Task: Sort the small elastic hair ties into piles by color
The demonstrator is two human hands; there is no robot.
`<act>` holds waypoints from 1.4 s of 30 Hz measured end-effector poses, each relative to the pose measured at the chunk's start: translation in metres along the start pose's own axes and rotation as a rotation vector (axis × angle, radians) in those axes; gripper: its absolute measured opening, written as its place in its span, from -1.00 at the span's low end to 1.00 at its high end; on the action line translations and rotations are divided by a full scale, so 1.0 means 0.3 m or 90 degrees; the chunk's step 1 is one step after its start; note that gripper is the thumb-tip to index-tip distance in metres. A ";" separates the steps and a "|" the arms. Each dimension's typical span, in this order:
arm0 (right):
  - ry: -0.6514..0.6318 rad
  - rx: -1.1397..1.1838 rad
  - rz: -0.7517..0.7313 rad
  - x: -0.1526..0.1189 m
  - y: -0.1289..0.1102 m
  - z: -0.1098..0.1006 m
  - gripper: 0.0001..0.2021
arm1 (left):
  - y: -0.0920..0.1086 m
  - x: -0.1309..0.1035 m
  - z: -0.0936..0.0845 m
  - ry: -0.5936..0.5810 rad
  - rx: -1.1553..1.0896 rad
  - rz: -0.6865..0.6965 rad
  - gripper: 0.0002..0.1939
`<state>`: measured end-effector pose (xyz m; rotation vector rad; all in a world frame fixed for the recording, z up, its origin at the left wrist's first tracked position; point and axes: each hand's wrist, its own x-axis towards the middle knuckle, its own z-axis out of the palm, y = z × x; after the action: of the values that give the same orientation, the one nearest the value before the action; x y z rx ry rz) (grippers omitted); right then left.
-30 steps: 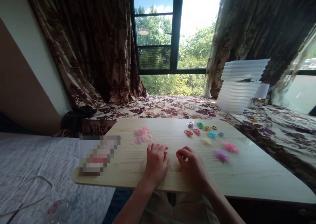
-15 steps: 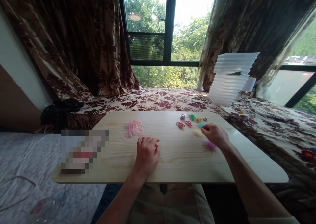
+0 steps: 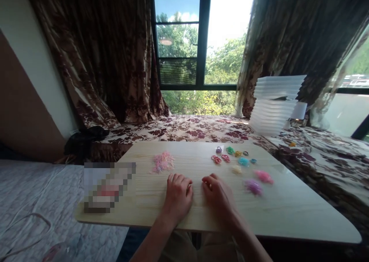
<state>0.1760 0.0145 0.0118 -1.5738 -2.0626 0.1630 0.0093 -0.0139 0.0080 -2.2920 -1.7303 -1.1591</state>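
Observation:
My left hand rests on the light wooden table, fingers curled and pressed together; what they hold, if anything, is too small to name. Close to its right, my right hand is also closed, thumb and fingertips together, contents hidden. Beyond the left hand lies a loose pile of pink and pastel strips. To the right of my right hand are a purple pile, a pink pile, a cream pile and a light blue pile. Behind them sit small red rings and a green bundle.
A blurred-out flat item lies at the table's left end. A white ribbed stack stands behind the table on patterned cloth. A black bag is at the back left, and a quilted surface adjoins the left side.
My right hand has moved left and nearer, from the small coloured piles to beside my left hand, uncovering the pink pile. The view has shifted, so the table sits lower.

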 end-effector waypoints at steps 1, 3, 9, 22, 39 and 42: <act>0.009 0.003 -0.008 -0.004 -0.010 0.011 -0.78 | 0.001 0.001 0.001 -0.001 0.001 0.001 -0.85; 0.021 0.005 -0.017 -0.005 -0.014 0.012 -0.77 | 0.002 0.002 0.003 -0.004 0.004 -0.001 -0.85; 0.014 0.011 -0.027 0.000 -0.003 -0.008 -0.74 | 0.006 0.004 0.001 -0.040 0.014 -0.023 -0.86; -0.009 0.007 -0.034 0.007 0.001 -0.010 -0.71 | 0.011 0.010 -0.009 -0.081 0.027 -0.037 -0.86; 0.006 0.038 -0.045 0.001 -0.006 -0.020 -0.72 | -0.225 0.090 -0.106 0.008 0.160 -0.146 -0.80; 0.002 0.044 -0.042 -0.002 0.000 -0.015 -0.71 | -0.236 0.077 -0.090 0.002 0.167 -0.147 -0.80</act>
<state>0.1782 0.0130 0.0157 -1.4631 -2.0803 0.2044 -0.0624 0.0193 0.0137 -1.9822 -2.0491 -0.8977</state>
